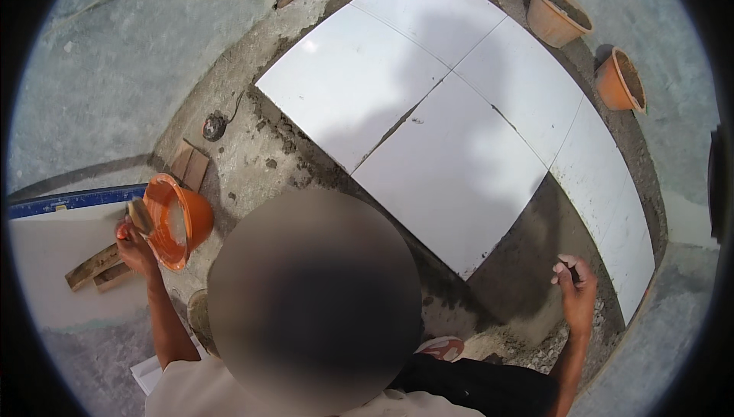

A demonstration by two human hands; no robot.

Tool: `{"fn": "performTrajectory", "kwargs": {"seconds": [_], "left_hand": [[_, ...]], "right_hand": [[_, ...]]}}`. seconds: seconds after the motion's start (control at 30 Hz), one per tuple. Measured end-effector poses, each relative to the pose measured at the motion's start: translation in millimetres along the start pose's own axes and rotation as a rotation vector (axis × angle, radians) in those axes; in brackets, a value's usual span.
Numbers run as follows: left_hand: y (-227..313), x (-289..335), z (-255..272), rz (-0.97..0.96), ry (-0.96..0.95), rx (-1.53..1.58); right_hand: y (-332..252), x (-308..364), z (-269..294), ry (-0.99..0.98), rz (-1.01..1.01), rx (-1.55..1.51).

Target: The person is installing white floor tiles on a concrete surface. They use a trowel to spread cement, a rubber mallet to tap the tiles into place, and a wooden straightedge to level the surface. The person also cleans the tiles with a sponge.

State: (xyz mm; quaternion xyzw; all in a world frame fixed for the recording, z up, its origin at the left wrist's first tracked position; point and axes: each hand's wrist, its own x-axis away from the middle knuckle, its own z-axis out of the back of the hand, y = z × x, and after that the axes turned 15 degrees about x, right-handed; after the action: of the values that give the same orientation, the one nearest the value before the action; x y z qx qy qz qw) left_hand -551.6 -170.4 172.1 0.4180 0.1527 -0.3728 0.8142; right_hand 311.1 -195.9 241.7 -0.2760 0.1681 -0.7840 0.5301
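On the left, my left hand (134, 250) is closed around a red-handled tool with a tan, flat head (141, 217). Its exact kind is too blurred to tell. The head is at the near rim of an orange bucket (197, 218), which leans and has pale liquid inside. My right hand (579, 287), fingers curled and tips smeared grey, hangs over dark wet mortar (527, 256); what it pinches, if anything, I cannot make out. Beyond it, large white tiles (443, 165) lie in a block, with a row of white tiles (612, 210) along the right wall.
Mortar-filled buckets (556, 23) and a smaller orange bucket (621, 81) stand along the far right wall. A blue level (76, 200) lies at left, near wooden offcuts (95, 266). A dark round object with a cord (215, 127) rests on the rough floor. A blurred disc covers the lower middle.
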Motion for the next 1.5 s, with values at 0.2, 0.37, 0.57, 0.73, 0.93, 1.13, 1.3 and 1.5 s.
{"fn": "performTrajectory", "kwargs": {"seconds": [0.2,0.37,0.57,0.73,0.93,1.13,1.3,1.5], "left_hand": [[123,-21,-74,-0.313,-0.372,0.664],[278,69,-149,-0.634,-1.008,0.908],[393,187,-206,-0.665,-1.459,1.142],[423,208,-207,-0.274,-1.803,1.083],[417,169,-193,-0.08,-1.992,1.43],[447,116,-133,-0.438,-2.255,1.595],[482,118,-95,-0.992,-2.242,1.335],[496,125,-82,-0.953,-2.325,1.232]], "right_hand": [[-70,-46,-44,-0.015,0.456,0.269],[-191,-115,-124,0.028,0.882,0.311],[-205,-149,-179,0.037,0.794,0.353],[-139,-152,-151,-0.078,0.673,0.395],[12,-27,35,0.109,-0.01,0.155],[176,203,116,0.927,-0.388,-0.404],[359,347,75,1.014,-1.029,0.365],[236,64,58,0.815,-0.303,0.136]]}}
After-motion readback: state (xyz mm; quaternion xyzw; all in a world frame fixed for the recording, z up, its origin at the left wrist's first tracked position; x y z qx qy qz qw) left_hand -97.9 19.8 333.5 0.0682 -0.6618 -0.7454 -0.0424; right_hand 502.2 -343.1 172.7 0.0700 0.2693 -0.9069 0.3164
